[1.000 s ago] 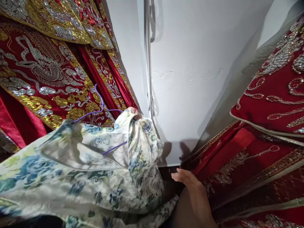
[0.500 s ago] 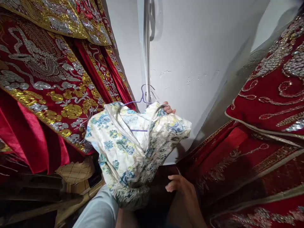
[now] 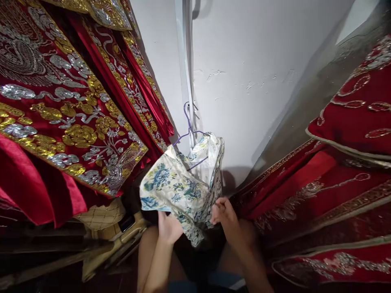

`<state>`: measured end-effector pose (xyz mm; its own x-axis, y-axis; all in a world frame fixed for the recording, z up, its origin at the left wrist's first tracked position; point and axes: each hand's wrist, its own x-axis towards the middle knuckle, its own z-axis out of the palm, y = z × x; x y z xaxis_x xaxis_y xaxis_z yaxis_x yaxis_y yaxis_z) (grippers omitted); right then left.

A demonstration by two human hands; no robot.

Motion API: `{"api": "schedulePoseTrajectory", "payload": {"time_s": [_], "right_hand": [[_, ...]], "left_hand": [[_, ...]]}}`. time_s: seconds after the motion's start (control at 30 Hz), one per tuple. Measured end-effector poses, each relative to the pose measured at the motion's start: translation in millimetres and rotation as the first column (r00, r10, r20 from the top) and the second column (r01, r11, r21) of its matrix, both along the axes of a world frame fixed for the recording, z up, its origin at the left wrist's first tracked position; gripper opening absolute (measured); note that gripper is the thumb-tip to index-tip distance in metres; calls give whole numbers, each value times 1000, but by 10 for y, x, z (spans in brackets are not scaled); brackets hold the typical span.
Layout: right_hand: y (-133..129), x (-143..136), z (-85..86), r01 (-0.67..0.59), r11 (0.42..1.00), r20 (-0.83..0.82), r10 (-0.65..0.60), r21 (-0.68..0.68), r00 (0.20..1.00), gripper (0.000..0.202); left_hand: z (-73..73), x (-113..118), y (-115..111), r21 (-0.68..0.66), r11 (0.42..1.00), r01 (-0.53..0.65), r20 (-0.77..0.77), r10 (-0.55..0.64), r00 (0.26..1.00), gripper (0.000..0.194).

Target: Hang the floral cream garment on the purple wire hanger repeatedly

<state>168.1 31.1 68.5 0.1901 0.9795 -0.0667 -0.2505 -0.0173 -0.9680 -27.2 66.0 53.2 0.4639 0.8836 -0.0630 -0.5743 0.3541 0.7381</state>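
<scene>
A white garment with blue and yellow flowers hangs on a purple wire hanger, whose hook is at the pale vertical edge on the wall. Its neckline is open at the top, and its lower part bunches between my hands. My left hand is under the garment's left side, palm up, with its fingertips hidden behind the cloth. At the right edge of the garment is my right hand, its fingers curled in; whether they pinch the cloth is too small to tell.
Red cloth with gold and silver sequins hangs at the left. More beaded red garments hang at the right. A pale wall stands behind, and a wooden chair with a dark object is at lower left.
My left hand has come out from inside the garment to below its left side. The garment has turned and narrowed. My right hand has moved up to its edge and curled its fingers.
</scene>
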Motion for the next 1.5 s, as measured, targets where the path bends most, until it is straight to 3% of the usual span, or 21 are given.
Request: {"api": "schedulePoseTrajectory", "payload": {"time_s": [0.1,0.2,0.37,0.47,0.53,0.6,0.67,0.73,0.77,0.83,0.9,0.97,1.07,1.2,1.4,1.5], "right_hand": [[296,-108,-78,5,998,59,-1,-64,998,51],[536,-236,-117,-34,993,99,45,-111,994,53],[667,-351,-90,-145,989,191,151,-41,970,32],[619,-316,-36,-232,972,257,235,-42,937,33],[553,-271,-9,-254,965,271,261,-61,926,33],[475,-227,4,-253,965,275,261,-68,925,32],[402,-193,18,-259,964,301,267,-65,916,31],[350,-175,52,-283,957,338,287,-65,896,32],[332,-173,78,-297,953,353,300,-65,886,32],[308,-186,145,-310,949,369,311,-61,876,31],[288,-217,209,-321,946,369,317,-51,874,29],[269,-249,252,-330,944,359,316,-24,878,28],[290,-256,301,-351,936,335,333,-7,881,30],[595,-151,549,-321,947,226,315,-7,922,32],[1313,-94,1409,-166,974,52,160,157,986,35],[1385,-170,1637,-121,961,-43,136,249,990,33]], "left_hand": [[-80,-40,-81,-3,981,-193,-178,190,966,51],[-45,66,-83,69,930,-360,-380,359,853,37],[133,223,-91,33,927,-373,-334,362,870,35],[190,147,-101,-28,910,-415,-339,382,860,36],[174,45,-68,-45,867,-496,-342,453,823,37],[114,-59,-14,0,745,-667,-361,622,695,36],[35,-122,22,132,525,-841,-366,814,451,37],[-33,-105,9,324,332,-886,-334,916,221,41],[-56,-62,-17,432,289,-854,-313,936,159,43],[-81,82,-86,638,316,-702,-302,942,150,44],[-90,260,-140,762,417,-496,-330,908,258,38],[-102,415,-150,776,505,-379,-363,848,387,29],[-115,528,-101,714,581,-391,-382,791,477,6],[-79,509,-23,774,579,-257,-407,765,499,13],[-37,447,140,811,585,-35,-501,723,476,13],[-18,424,242,801,598,27,-538,700,470,15]]}}
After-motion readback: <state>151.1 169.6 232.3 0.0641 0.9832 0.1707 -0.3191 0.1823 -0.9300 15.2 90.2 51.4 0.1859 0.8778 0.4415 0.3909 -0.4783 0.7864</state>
